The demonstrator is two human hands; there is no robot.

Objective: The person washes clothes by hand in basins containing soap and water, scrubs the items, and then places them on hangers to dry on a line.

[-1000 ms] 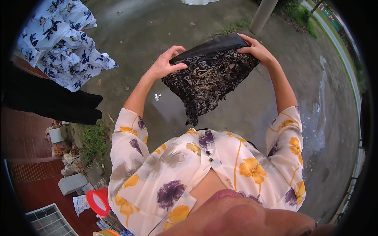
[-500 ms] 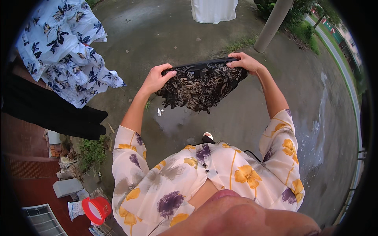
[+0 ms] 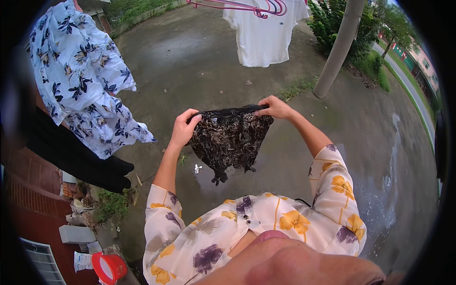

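Note:
A black garment with a pale swirling print (image 3: 230, 140) hangs in front of me, stretched out by its dark top band. My left hand (image 3: 184, 127) is closed on one end of that band, thumb toward me. At the other end, my right hand (image 3: 275, 108) pinches the band between thumb and fingers. The lower edge dangles free in two bunched points, apart from the ground. Whether it is shorts or a skirt, I cannot tell.
Ahead hang pink hangers (image 3: 260, 9) and a white T-shirt (image 3: 262, 40). White cloth with dark flowers (image 3: 80, 76) and black trousers (image 3: 78, 154) hang on the left. A pole (image 3: 339, 52) stands at the right. A red bucket (image 3: 116, 270) sits low on the left, and the concrete has wet patches.
Both hands have come lower in view, with the garment hanging straighter and longer below its band. The view has tilted up, so the hangers and more of the T-shirt show.

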